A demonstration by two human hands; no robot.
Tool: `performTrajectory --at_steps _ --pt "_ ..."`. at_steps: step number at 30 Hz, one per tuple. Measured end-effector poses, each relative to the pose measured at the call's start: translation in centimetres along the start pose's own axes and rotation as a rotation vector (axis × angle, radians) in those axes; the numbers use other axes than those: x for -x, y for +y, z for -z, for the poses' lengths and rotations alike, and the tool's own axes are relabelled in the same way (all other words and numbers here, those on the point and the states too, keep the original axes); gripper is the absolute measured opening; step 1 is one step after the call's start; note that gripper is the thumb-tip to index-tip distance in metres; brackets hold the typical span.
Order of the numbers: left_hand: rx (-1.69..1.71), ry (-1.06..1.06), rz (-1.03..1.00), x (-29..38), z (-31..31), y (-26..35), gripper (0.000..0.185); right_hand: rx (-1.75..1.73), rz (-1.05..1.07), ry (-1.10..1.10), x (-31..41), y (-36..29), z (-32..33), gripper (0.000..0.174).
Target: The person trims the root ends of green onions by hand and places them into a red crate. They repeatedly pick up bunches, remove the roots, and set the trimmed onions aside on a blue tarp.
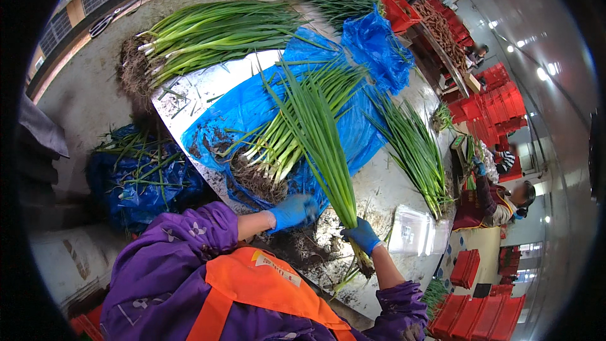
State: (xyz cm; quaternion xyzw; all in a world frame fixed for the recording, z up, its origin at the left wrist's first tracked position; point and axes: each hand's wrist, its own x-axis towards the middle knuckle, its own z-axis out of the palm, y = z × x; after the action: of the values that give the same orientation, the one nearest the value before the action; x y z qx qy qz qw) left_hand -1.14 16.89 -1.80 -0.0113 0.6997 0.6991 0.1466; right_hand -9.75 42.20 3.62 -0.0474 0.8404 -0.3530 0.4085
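My right hand (362,237), in a blue glove, is closed round the lower stalks of a bunch of green onions (326,137), whose leaves fan out away from me. My left hand (294,212), also gloved and somewhat blurred, is beside the roots of a green onion pile (284,147) lying on a blue plastic bag (213,123); whether its fingers hold anything is not clear. A larger heap of green onions with soil-caked roots (222,33) lies at the back left. Another bunch (412,147) rests on the table to the right.
Loose soil lies on the metal table (236,71). Clear plastic bags (414,232) lie near its right edge. A blue bag of trimmings (147,175) stands below at left. Scissors (102,24) lie at the upper left. A co-worker (492,203) and stacked red crates (497,104) are at right.
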Motion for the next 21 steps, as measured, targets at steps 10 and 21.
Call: performTrajectory --at_steps 10,21 --pt "-1.298 0.297 -0.35 -7.3 16.2 0.7 0.035 0.067 -0.022 0.045 1.7 -1.8 0.5 0.029" --pt "-0.636 0.084 -0.393 -2.9 17.6 1.0 0.011 0.651 0.208 0.57 1.3 2.8 2.6 0.029"
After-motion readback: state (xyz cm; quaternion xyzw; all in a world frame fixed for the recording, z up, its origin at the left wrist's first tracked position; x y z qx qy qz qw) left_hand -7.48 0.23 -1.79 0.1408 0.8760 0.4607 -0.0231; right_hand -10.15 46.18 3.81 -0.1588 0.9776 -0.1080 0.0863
